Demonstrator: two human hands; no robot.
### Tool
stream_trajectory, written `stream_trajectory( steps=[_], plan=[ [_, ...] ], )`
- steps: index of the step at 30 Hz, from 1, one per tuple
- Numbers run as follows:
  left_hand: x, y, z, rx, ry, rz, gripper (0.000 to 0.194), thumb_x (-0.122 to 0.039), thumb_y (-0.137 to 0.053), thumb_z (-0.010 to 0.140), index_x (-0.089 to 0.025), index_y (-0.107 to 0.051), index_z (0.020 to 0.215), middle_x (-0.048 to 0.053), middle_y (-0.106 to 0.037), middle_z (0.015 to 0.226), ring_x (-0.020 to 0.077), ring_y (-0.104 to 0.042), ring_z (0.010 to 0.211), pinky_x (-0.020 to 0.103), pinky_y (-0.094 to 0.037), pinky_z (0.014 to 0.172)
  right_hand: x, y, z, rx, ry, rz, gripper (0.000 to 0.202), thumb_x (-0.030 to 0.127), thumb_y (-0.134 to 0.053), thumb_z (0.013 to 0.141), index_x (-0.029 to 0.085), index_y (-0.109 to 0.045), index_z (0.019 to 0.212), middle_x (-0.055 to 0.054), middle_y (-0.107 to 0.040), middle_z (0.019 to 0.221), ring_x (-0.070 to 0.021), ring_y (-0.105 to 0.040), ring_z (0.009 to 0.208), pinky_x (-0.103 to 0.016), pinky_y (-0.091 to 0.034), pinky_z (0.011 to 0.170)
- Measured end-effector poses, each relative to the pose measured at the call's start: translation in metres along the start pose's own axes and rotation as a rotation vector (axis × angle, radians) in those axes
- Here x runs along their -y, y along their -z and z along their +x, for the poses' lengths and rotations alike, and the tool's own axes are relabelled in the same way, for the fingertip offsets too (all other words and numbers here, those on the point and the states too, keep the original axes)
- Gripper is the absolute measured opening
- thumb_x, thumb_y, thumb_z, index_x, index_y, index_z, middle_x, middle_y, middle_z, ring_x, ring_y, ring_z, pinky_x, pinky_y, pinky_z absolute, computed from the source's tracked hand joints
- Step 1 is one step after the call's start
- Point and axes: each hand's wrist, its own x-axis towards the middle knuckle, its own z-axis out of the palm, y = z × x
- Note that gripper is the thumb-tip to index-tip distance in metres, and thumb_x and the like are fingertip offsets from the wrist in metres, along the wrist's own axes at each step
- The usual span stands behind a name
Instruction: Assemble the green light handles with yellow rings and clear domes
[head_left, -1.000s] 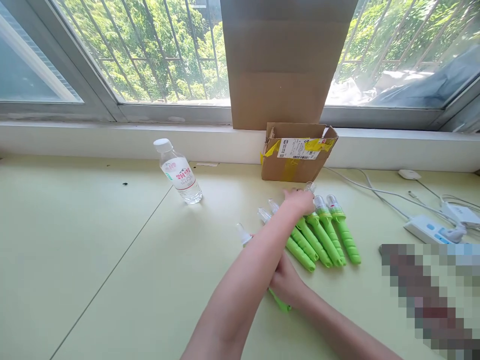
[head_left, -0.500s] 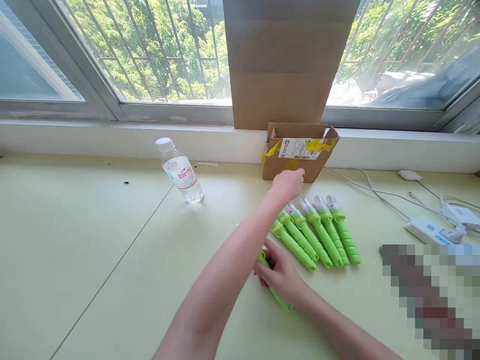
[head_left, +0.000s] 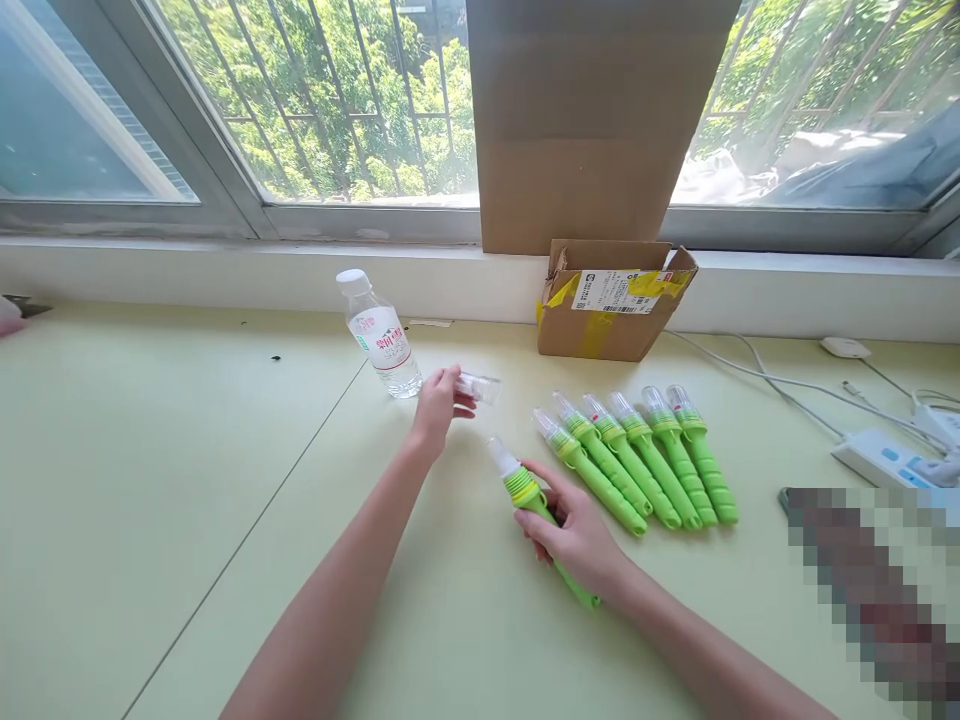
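My right hand (head_left: 570,530) is wrapped round a green flashlight-like stick (head_left: 523,486), whose whitish tip points up and left. Between the fingers of my left hand (head_left: 442,405) is a clear plastic cap (head_left: 480,387), held above the table just right of the water bottle (head_left: 384,345). To the right of my right hand, several similar green sticks (head_left: 645,470) with clear caps lie side by side in a slanted row.
An open cardboard box (head_left: 596,330) with yellow tape stands by the window ledge. A tall cardboard sheet (head_left: 570,130) leans behind it. White cables and a power strip (head_left: 885,458) lie at the right, near a blurred-out object (head_left: 862,590).
My left hand has swung left from in front of the box and now shows a clear cap in it. My right hand still holds its green stick, whose tip is now visible.
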Motion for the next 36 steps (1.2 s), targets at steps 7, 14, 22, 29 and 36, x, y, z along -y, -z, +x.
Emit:
stream_trajectory(
  steps=[7, 14, 22, 29, 36],
  plan=[
    [0.021, 0.001, -0.025, 0.102, -0.069, -0.039, 0.022, -0.036, -0.049, 0.077, -0.016, -0.055, 0.070, -0.003, -0.044, 0.062, 0.0091, -0.043, 0.051, 0.020, -0.036, 0.043, 0.002, 0.000, -0.001, -0.003, -0.006, -0.004, 0.054, 0.028, -0.059, 0.084, 0.026, -0.043, 0.136, 0.005, -0.053, 0.069, -0.0084, -0.048, 0.047, -0.023, -0.042, 0.045],
    [0.031, -0.028, -0.059, 0.228, -0.289, 0.156, 0.023, -0.041, -0.053, 0.084, -0.019, -0.049, 0.078, -0.006, -0.042, 0.058, 0.0079, -0.037, 0.050, 0.020, -0.030, 0.047, -0.002, -0.003, -0.002, -0.097, -0.009, 0.071, 0.055, 0.032, -0.058, 0.085, 0.024, -0.034, 0.134, 0.007, -0.053, 0.064, -0.0100, -0.048, 0.047, -0.023, -0.040, 0.044],
    [0.034, -0.029, -0.066, 0.303, -0.180, -0.011, 0.027, -0.041, -0.066, 0.078, -0.018, -0.051, 0.081, -0.005, -0.048, 0.062, 0.0066, -0.042, 0.052, 0.019, -0.034, 0.048, -0.004, -0.001, -0.001, -0.091, -0.024, 0.076, 0.055, 0.034, -0.063, 0.081, 0.023, -0.038, 0.129, 0.007, -0.054, 0.062, -0.0105, -0.048, 0.045, -0.024, -0.041, 0.042],
    [0.030, -0.028, -0.065, 0.408, -0.002, -0.192, 0.036, -0.039, -0.074, 0.071, -0.018, -0.053, 0.091, -0.001, -0.064, 0.070, 0.0127, -0.059, 0.061, 0.023, -0.046, 0.058, -0.002, 0.000, 0.000, -0.158, -0.029, 0.111, 0.062, 0.037, -0.065, 0.079, 0.023, -0.033, 0.131, 0.005, -0.059, 0.064, -0.0116, -0.051, 0.043, -0.024, -0.042, 0.041],
    [0.026, -0.034, -0.076, 0.399, 0.020, -0.228, 0.038, -0.040, -0.067, 0.075, -0.019, -0.054, 0.104, 0.002, -0.066, 0.078, 0.0158, -0.062, 0.069, 0.025, -0.047, 0.061, 0.002, -0.001, -0.001, -0.149, -0.049, 0.130, 0.069, 0.039, -0.065, 0.079, 0.028, -0.030, 0.137, 0.004, -0.058, 0.065, -0.0133, -0.050, 0.044, -0.027, -0.043, 0.044]
  ],
)
